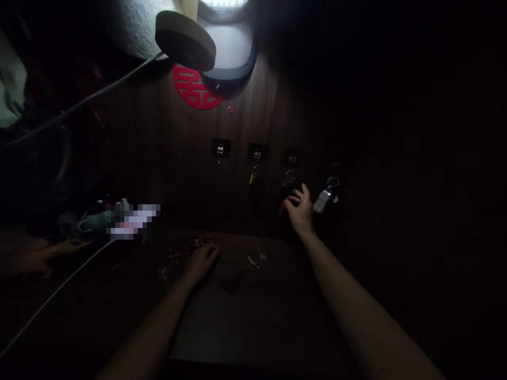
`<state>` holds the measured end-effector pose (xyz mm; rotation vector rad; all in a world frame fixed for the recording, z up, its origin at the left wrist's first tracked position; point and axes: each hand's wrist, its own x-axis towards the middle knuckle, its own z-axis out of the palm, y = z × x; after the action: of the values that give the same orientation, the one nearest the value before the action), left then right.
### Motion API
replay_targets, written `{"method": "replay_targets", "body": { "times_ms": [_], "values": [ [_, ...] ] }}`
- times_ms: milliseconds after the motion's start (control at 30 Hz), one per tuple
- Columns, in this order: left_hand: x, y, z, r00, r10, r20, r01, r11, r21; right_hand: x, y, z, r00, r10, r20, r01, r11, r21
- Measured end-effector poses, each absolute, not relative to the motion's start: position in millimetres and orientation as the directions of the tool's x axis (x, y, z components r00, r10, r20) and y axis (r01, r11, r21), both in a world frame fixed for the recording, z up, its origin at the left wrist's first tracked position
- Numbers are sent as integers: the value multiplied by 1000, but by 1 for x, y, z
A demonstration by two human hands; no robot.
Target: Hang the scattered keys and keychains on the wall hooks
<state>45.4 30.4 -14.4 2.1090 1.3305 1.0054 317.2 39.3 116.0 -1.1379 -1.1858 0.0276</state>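
Note:
The scene is very dark. My right hand point(301, 208) is raised to a dark wood wall panel point(166, 158), its fingers closed around a bunch of keys point(287, 184) hanging from a wall hook point(292, 157). My left hand point(203, 259) rests low on a dark surface point(237, 316), fingers curled over a small pile of keys and trinkets point(196, 243). A few more small keys point(255, 259) lie on the surface between my hands.
Two more hooks point(221, 148) point(257, 153) sit on the wall, one with a yellow key point(252, 177). A silver key fob point(324, 199) hangs right of my right hand. A red paper cutout point(194, 89), a lamp point(186, 39) and a white cable point(59, 285) are at upper left.

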Motion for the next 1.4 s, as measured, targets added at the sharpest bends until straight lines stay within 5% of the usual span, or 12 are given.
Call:
{"method": "replay_targets", "body": {
  "times_ms": [733, 1067, 1233, 1400],
  "values": [
    [46, 27, -15, 267, 897, 352, 584, -441, 682, 308, 4, -26, 430, 790, 436, 334, 310, -890],
    [47, 16, -11, 448, 806, 386, 467, -579, 668, 293, -10, -21, 70, 830, 553, 653, 381, -655],
    [50, 5, -5, 543, 746, 386, 400, -634, 662, 279, -21, -15, -201, 816, 542, 681, 515, -521],
    [54, -2, -5, 642, 695, 324, 367, -649, 666, 275, -23, -16, -245, 812, 530, 702, 526, -481]
  ]
}}
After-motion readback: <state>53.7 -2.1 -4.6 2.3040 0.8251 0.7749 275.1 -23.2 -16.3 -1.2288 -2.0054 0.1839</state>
